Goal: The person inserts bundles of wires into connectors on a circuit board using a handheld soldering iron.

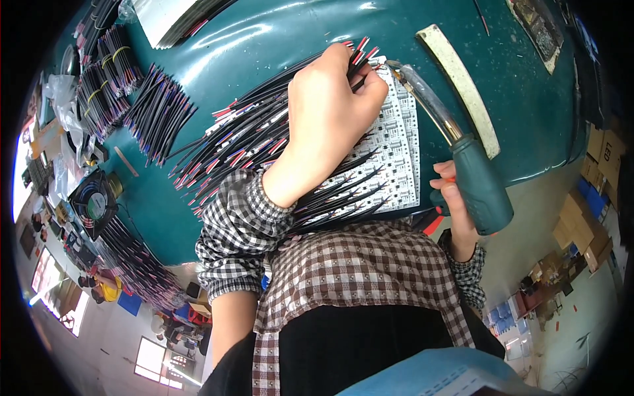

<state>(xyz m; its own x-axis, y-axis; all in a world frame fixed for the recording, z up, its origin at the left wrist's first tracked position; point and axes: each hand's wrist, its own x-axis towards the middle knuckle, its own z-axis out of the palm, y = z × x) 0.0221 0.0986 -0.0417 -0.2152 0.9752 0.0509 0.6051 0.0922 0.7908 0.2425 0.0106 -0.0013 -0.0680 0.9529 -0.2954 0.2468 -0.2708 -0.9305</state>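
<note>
My left hand (pixel 330 112) is closed in a pinch around several black cables (pixel 360 54) with stripped red, white and black ends, over the top of white circuit boards (pixel 398 142). My right hand (pixel 460 204) grips the green handle of a soldering iron (pixel 485 188). Its metal tip reaches up to the boards' upper edge, close beside my left fingertips; whether it touches a wire, I cannot tell. Many black cables (pixel 228 148) with red and white ends fan out leftward from the boards, partly hidden under my left wrist.
A curved pale strip (pixel 462 86) lies right of the iron on the green tabletop (pixel 528 119). Banded cable bundles (pixel 109 72) and a loose cable pile (pixel 158 115) sit at the left. Near the table's left edge stands a small black fan (pixel 94 203). A dirty tray (pixel 538 30) lies far right.
</note>
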